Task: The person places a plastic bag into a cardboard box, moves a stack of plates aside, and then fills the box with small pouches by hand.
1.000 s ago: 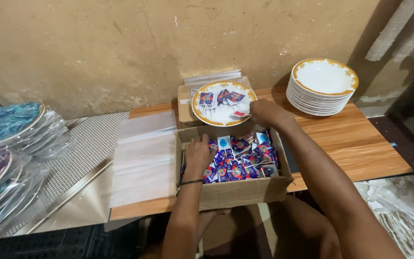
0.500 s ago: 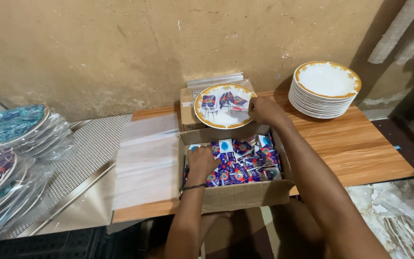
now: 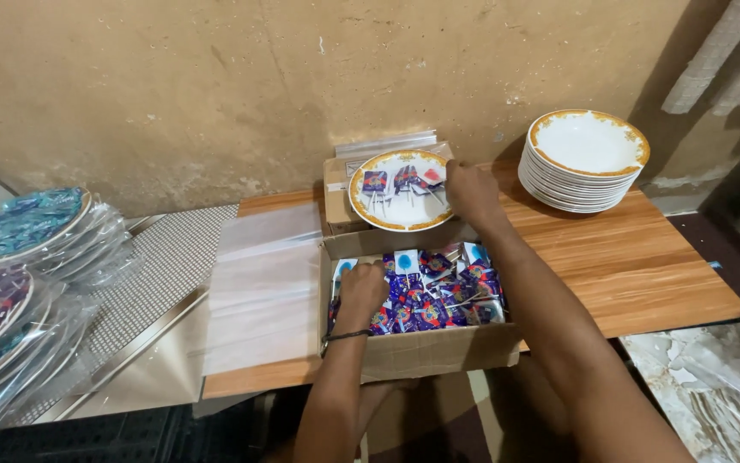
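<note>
Many blue-wrapped lollipops (image 3: 425,291) in box, left fingers (image 3: 361,287) curled among them, right fingers (image 3: 464,184) hidden.

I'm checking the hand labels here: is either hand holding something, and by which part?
The right hand rests at the plate's right rim; whether it grips is unclear. The left hand is down among the lollipops in the box, its fingers hidden.

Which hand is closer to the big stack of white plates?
The right hand. It rests at the candy plate, just left of the stack of white plates. The left hand is down in the cardboard box.
</note>
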